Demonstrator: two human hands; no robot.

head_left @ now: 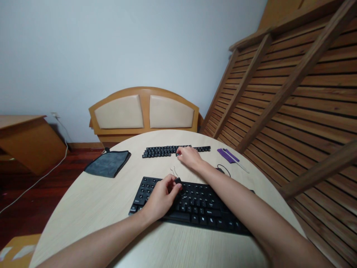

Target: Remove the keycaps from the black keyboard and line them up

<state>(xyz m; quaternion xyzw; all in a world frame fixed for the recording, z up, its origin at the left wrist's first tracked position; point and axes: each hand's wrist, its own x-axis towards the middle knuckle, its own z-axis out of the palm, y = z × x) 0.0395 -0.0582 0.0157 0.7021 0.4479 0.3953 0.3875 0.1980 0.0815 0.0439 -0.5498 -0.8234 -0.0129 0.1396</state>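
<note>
A black keyboard (200, 214) lies across the near part of the table, with many keycaps off in its upper rows. Over its left half, my left hand (163, 197) is closed on a keycap puller (177, 180), a small black handle whose thin wire prongs point away from me. My right hand (189, 156) reaches past the keyboard and pinches a small black keycap (177, 154) at the lower edge of the laid-out rows. Those loose keycaps (158, 151) stand in neat lines on the tabletop, partly hidden by my right hand.
On the round pale table (111, 208), a grey cloth (108, 163) lies at left. A purple strip (227, 155) and a thin white stick (241, 166) are at right, near a black cable (224, 168). Behind stand a headboard (146, 108) and leaning wooden slats (279, 96).
</note>
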